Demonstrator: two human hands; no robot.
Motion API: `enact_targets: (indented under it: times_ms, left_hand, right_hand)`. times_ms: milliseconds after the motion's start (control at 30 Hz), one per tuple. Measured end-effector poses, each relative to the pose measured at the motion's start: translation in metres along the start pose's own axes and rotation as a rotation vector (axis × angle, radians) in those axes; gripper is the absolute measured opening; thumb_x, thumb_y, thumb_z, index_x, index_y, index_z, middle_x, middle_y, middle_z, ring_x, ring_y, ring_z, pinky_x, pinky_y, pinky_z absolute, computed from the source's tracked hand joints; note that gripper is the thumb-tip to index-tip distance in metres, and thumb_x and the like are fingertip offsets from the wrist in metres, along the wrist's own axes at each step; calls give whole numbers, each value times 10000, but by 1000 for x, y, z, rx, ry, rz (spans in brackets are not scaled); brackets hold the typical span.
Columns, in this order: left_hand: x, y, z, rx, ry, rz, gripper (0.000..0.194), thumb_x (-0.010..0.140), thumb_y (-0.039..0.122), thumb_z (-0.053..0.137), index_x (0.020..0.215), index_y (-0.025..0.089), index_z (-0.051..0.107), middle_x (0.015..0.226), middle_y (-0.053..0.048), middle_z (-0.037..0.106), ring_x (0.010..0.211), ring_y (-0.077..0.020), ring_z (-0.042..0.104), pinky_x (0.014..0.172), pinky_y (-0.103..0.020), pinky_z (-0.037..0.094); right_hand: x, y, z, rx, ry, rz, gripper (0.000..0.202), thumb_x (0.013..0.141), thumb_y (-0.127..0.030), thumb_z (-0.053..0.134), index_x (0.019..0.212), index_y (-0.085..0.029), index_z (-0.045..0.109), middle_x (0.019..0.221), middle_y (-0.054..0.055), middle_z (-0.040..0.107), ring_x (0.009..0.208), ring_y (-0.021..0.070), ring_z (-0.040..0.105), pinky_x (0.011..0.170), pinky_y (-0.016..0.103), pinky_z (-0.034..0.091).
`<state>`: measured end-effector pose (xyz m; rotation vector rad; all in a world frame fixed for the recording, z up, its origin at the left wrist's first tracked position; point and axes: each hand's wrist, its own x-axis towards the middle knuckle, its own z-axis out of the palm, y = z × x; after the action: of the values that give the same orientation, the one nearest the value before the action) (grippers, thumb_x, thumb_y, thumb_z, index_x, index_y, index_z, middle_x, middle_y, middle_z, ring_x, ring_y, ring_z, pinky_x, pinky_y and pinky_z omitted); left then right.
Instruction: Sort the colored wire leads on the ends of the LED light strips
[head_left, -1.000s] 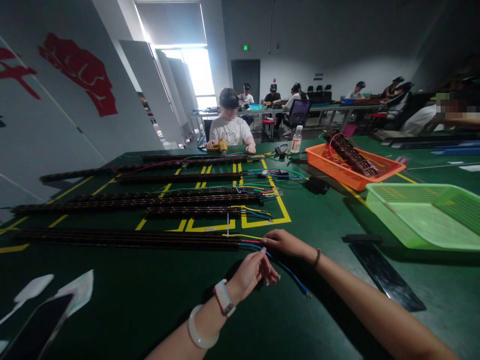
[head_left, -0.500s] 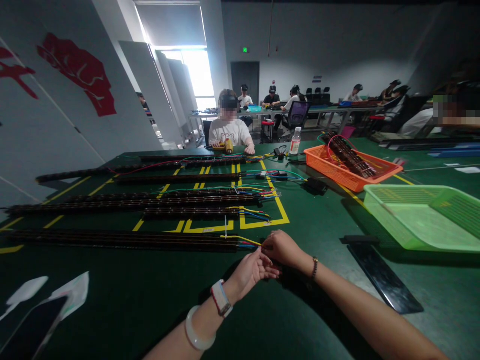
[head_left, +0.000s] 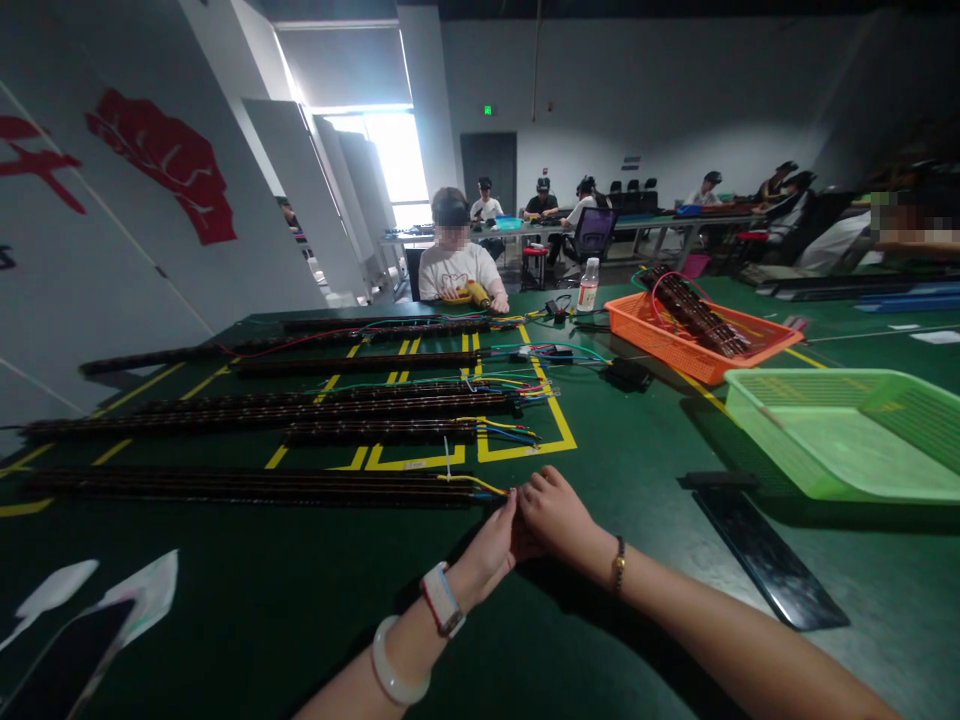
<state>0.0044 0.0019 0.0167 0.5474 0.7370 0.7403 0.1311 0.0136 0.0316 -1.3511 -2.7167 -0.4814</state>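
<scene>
A long black cable bundle lies at the near side of the table, with yellow, red and blue wires coming out of its right end. My left hand pinches the wire ends between thumb and finger. Pressed against it from the right is my right hand, its fingers curled closed at the same spot. What the right fingers grip is hidden behind the knuckles. A white zip tie stands up from the bundle near its wire end.
Several more black bundles lie across the green table beyond my hands. At right are an orange basket, a green basket and a dark phone-like slab. A co-worker sits opposite, holding a yellow tool.
My left hand's spread fingers have drawn together and turned in toward my right hand. Both hands have shifted slightly left with the wire ends. Across the table, the co-worker's yellow tool has tilted.
</scene>
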Motion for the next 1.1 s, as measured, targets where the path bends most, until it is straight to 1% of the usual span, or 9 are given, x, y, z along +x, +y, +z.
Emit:
enact_targets:
  times_ms: [200, 300, 467, 567, 667, 800, 900, 1000, 1100]
  left_hand:
    - [14, -2, -2, -157, 145, 50, 86, 854, 226, 559, 836, 142, 570, 828, -43, 650, 747, -133, 613, 751, -282, 483]
    - [21, -2, -1, -179, 183, 71, 102, 853, 185, 553, 766, 134, 569, 792, -35, 636, 709, -110, 596, 726, -248, 483]
    - [28, -2, 0, -213, 180, 94, 154, 874, 136, 498, 742, 134, 577, 833, -42, 646, 788, -99, 605, 800, -214, 469]
    - [28, -2, -2, -221, 151, 68, 165, 869, 152, 507, 721, 131, 579, 797, -52, 652, 779, -125, 616, 810, -254, 474]
    - [25, -2, -4, -208, 77, 29, 160, 859, 216, 539, 762, 111, 610, 805, -78, 668, 781, -163, 627, 819, -313, 474]
    - [20, 1, -5, -168, -19, 17, 218, 851, 296, 562, 846, 95, 648, 844, -85, 685, 796, -171, 628, 838, -319, 461]
    - [18, 2, -4, -149, -7, 22, 211, 838, 305, 582, 837, 105, 649, 833, -73, 683, 770, -156, 623, 816, -298, 460]
    - [17, 3, -3, -115, -32, 14, 217, 838, 315, 581, 870, 110, 644, 873, -84, 682, 796, -167, 624, 778, -291, 459]
    - [17, 3, -2, -101, -51, 3, 252, 839, 345, 575, 923, 116, 637, 921, -102, 680, 863, -194, 625, 805, -311, 451]
  right_hand:
    - [-2, -9, 0, -65, 5, 16, 180, 809, -80, 517, 923, -86, 657, 811, 115, 642, 771, 221, 535, 756, 360, 393]
    - [-5, -17, 5, -76, 7, 69, 246, 810, -65, 499, 1014, -71, 636, 892, 147, 644, 843, 244, 549, 786, 376, 405]
    - [-10, -23, 5, -79, -1, 88, 344, 789, -77, 516, 1124, -57, 591, 1049, 180, 627, 959, 280, 533, 843, 405, 400]
    - [-12, -7, -13, 22, -40, 85, 271, 808, -116, 520, 1057, -97, 624, 970, 139, 647, 871, 249, 553, 791, 374, 408]
    - [-15, 16, -40, 149, -88, 158, 133, 824, -168, 538, 895, -176, 650, 852, 78, 650, 787, 213, 569, 729, 333, 393]
    - [-19, 31, -60, 212, -166, 224, 196, 869, -261, 526, 768, -165, 665, 768, 75, 659, 721, 188, 602, 675, 298, 379]
    - [-20, 26, -58, 224, -226, 209, 191, 837, -326, 590, 814, -163, 687, 761, 77, 677, 701, 190, 626, 651, 287, 392]
    - [-19, 16, -48, 178, -300, 194, 231, 786, -359, 649, 870, -149, 690, 804, 106, 694, 734, 234, 643, 648, 310, 419]
    - [-17, 8, -38, 148, -346, 169, 202, 800, -302, 623, 877, -127, 686, 844, 132, 697, 749, 249, 650, 652, 325, 435]
